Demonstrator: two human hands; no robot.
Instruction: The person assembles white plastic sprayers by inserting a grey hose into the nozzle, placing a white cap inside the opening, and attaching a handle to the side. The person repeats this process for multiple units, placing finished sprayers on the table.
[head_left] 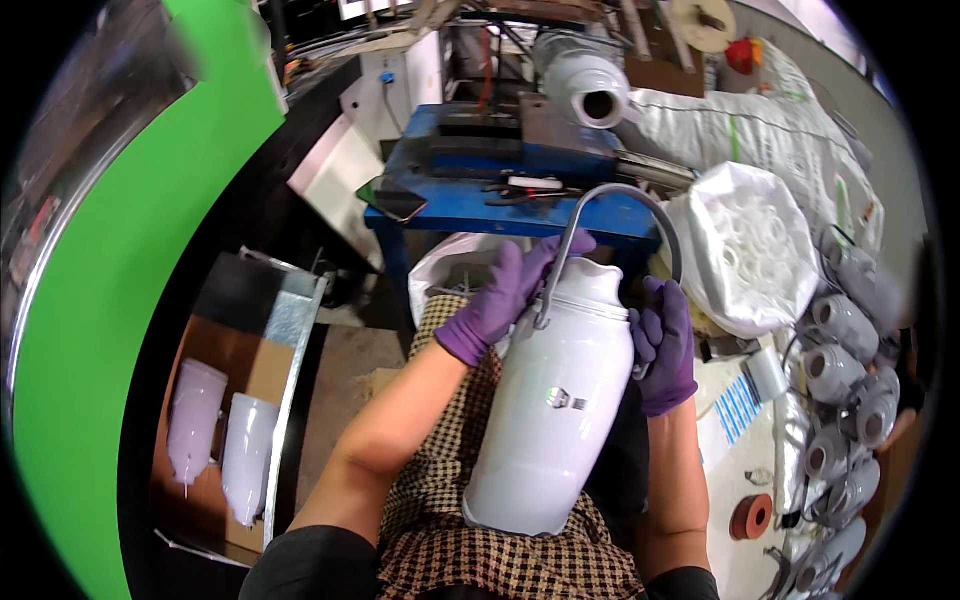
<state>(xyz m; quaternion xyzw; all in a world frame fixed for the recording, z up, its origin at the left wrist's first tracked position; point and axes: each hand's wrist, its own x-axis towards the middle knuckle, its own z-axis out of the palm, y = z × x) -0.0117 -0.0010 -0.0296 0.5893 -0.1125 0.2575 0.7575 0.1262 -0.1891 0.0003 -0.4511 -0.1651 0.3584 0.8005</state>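
Observation:
A pale grey vacuum flask body [555, 430] stands tilted on my lap, its spouted neck pointing away from me. Over the neck arches a dark grey carrying handle [625, 190]. My left hand [500, 300], in a purple glove, is closed at the handle's left side, with fingers reaching behind it beside the neck. The handle's hooked left end lies against the flask's shoulder. On the other side my right hand [665, 350], gloved alike, has its fingers curled around the handle's right end, which they hide.
Pliers [530, 192] and a phone [395, 200] lie on a blue workbench [460, 185]. Another flask [590, 85] rests above its back. At right are a white sack of plastic rings [750, 240] and several flask bodies [835, 375]. Two shells [250, 450] lie in a left tray.

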